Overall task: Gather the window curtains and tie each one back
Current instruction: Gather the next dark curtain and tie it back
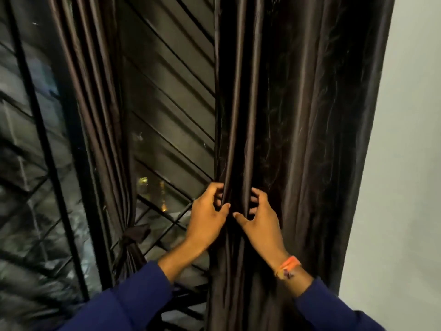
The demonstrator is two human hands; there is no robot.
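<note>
Left hand (207, 217): curled around the left edge of the right curtain (293, 130), fingers (217, 187) hooked behind a fold and thumb pressed on the front, so closed on fabric. Right hand (259, 219): just beside it, on the same curtain, fingers spread and half bent, tips sunk into a pleat, thumb stretched toward the left thumb; gripped loosely rather than clenched. Between the two hands, one narrow bunch of dark folds, pinched from both sides. Thumbs near each other, not clearly touching.

On the right wrist, an orange band (289, 266). On both forearms, blue sleeves (124, 299), pushed back from the wrists.

Right curtain: dark brown, glossy, hung in long vertical pleats, drawn close at hand height, looser and wider above. Right edge lay against a pale wall (403, 163). No tie seen around it.

Left curtain (95, 111): well apart, across the window, same dark cloth, narrowed downward into a bundle and cinched low down by a tie-back (133, 235) knotted in matching fabric.

Between the curtains, window glass (167, 96) with dark slanted bars, small yellow lights (143, 181) beyond. Further left, a black upright frame (38, 111) and more panes, blurred.
</note>
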